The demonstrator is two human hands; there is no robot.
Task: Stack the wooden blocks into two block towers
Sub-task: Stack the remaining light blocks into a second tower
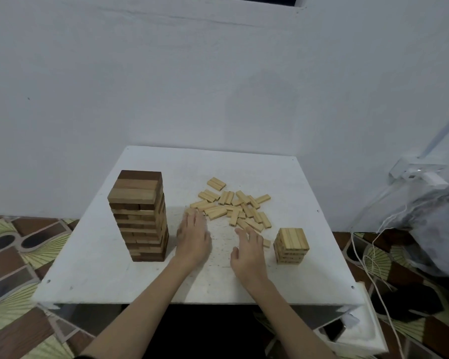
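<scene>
A tall tower (140, 216) of dark and light wooden blocks stands on the left of the white table (88, 275). A short tower (291, 245) of pale blocks stands at the right. Between them, farther back, lies a loose pile of several pale blocks (235, 207). My left hand (193, 239) stretches flat over the table, fingers straight, its fingertips at the pile's near-left edge. My right hand (248, 251) hovers with fingers spread and relaxed just before the pile's near edge, left of the short tower. Neither hand holds a block.
A white wall rises right behind the table. A wall socket with a plug (420, 174) and trailing white cables (368, 257) sit at the right, beside a grey bundle (441, 229). Patterned tile floor (16, 255) surrounds the table.
</scene>
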